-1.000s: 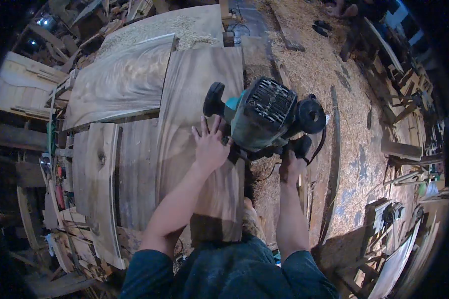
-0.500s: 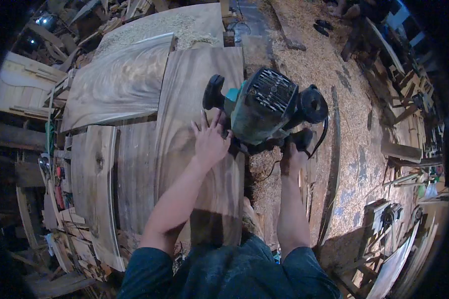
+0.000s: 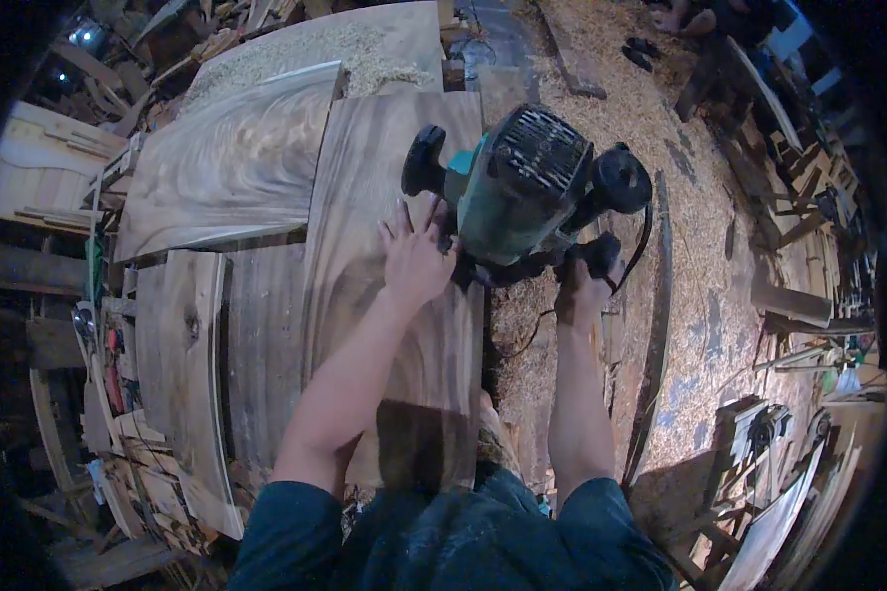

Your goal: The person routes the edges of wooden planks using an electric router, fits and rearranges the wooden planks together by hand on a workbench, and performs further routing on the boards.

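A green and black power tool (image 3: 517, 192), with a vented motor housing and two black knobs, stands at the right edge of a long wooden board (image 3: 394, 148). My right hand (image 3: 583, 286) is wrapped round the tool's black handle on its near right side. Against the near left side of the tool, my left hand (image 3: 419, 251) lies on the board with its fingers spread. The tool's base and cutting part are hidden beneath its body. A black cable (image 3: 643, 251) curves down from the tool's right side.
Left of the board lie a figured panel (image 3: 241, 158) and a narrower plank (image 3: 195, 335). Wood shavings (image 3: 700, 286) cover the ground at right. Scrap wood is piled along both sides. Part of a person (image 3: 700, 22) shows at the top right.
The power tool and both my hands have moved slightly forward, away from my body, along the board. My right hand has kept its grip and my left hand has stayed spread.
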Demonstrator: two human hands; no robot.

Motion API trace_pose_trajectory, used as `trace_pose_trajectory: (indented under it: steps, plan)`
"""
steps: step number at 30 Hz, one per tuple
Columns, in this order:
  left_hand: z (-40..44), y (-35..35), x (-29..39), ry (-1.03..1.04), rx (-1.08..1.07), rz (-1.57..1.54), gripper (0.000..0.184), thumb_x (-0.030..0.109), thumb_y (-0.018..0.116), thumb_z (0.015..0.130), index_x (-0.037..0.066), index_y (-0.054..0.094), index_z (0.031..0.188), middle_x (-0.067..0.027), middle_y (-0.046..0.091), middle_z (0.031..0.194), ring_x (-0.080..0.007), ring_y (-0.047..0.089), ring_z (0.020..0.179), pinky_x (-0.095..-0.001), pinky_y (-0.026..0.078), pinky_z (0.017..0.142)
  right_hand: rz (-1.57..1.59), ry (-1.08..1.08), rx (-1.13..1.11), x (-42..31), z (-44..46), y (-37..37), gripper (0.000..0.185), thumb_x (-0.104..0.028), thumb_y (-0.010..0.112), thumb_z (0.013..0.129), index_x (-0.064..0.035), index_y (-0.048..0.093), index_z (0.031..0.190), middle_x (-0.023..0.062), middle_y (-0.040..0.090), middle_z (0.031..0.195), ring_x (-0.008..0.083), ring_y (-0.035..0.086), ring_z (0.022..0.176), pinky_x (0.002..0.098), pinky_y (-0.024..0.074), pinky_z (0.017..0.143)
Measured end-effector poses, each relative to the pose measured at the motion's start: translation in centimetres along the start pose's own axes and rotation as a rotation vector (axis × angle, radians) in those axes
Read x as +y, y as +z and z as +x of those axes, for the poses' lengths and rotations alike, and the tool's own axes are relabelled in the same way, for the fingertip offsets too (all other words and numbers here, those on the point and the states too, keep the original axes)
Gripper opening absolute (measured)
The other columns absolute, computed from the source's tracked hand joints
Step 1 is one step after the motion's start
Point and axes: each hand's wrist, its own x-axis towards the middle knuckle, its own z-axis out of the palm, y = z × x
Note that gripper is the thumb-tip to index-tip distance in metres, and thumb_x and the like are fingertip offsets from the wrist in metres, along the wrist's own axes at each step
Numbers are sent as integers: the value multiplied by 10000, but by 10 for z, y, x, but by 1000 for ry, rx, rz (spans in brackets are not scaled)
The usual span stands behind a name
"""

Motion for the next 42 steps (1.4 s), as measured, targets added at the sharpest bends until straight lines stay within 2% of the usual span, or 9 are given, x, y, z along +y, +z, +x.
trace_pose_trajectory:
  steps: [8, 13, 19, 24, 30, 32, 35, 39, 42]
  plan:
    - [17, 3, -4, 30, -30, 36, 595, 423, 438, 962, 67, 413, 1439, -27, 248, 1583, -463, 177, 1424, -724, 128, 1079, 45, 325, 90, -56, -17, 32, 352, 14, 651, 820, -60, 513, 1135, 51, 587, 924, 139, 577, 704, 291, 502, 605]
    - [36, 5, -9, 58, -93, 116, 602, 454, 399, 974, 96, 390, 1458, -21, 217, 1593, -452, 146, 1436, -737, 123, 1073, 174, 13, 55, -47, -14, 46, 395, 54, 660, 817, -43, 515, 1172, 29, 585, 952, 138, 589, 796, 294, 530, 729]
    - [66, 7, -6, 48, -67, 83, 595, 474, 399, 971, 129, 404, 1457, -14, 212, 1596, -449, 143, 1439, -751, 122, 1059, 374, 12, 70, -26, 17, 56, 354, -12, 675, 850, -28, 526, 1170, 9, 588, 926, 124, 584, 780, 279, 516, 713]
    - [105, 17, -9, 30, -12, 46, 588, 481, 397, 971, 145, 418, 1452, 0, 218, 1594, -442, 153, 1439, -750, 124, 1058, 191, -54, 62, 3, 58, 66, 220, -25, 643, 778, -39, 635, 997, 113, 628, 743, 258, 615, 676, 358, 478, 611]
    - [155, 21, -14, -27, -32, 93, 575, 485, 400, 967, 178, 425, 1452, -42, 232, 1587, -422, 159, 1444, -724, 128, 1077, -1018, -363, -222, 27, 105, 62, 189, -47, 606, 790, -87, 672, 962, 171, 634, 723, 331, 612, 670, 406, 471, 573]
    - [174, 22, -14, -74, -10, 68, 563, 482, 399, 967, 185, 438, 1444, -74, 239, 1580, -418, 160, 1446, -711, 120, 1088, -894, -379, -149, 41, 133, 78, 82, -138, 616, 843, -77, 650, 887, 147, 628, 675, 293, 589, 602, 392, 458, 554]
    - [192, 18, -14, -101, -12, 42, 558, 482, 389, 971, 190, 439, 1444, -109, 244, 1572, -408, 158, 1449, -697, 101, 1101, -541, -478, -80, 60, 155, 91, 330, -307, 649, 897, -33, 609, 718, 107, 598, 569, 216, 534, 470, 369, 422, 509]
    - [217, 22, -19, -96, -1, 39, 567, 483, 388, 971, 181, 429, 1450, -105, 248, 1573, -401, 166, 1450, -694, 102, 1103, -267, -232, -131, 47, 163, 108, 349, -338, 657, 896, -27, 599, 750, 48, 561, 578, 148, 492, 480, 366, 422, 513]
    - [230, 27, -25, -72, -7, 40, 583, 480, 388, 970, 167, 404, 1462, -112, 265, 1567, -403, 179, 1446, -691, 109, 1104, -365, -329, -145, 71, 187, 114, 286, -314, 643, 905, -50, 631, 797, 63, 586, 627, 202, 567, 551, 393, 450, 541]
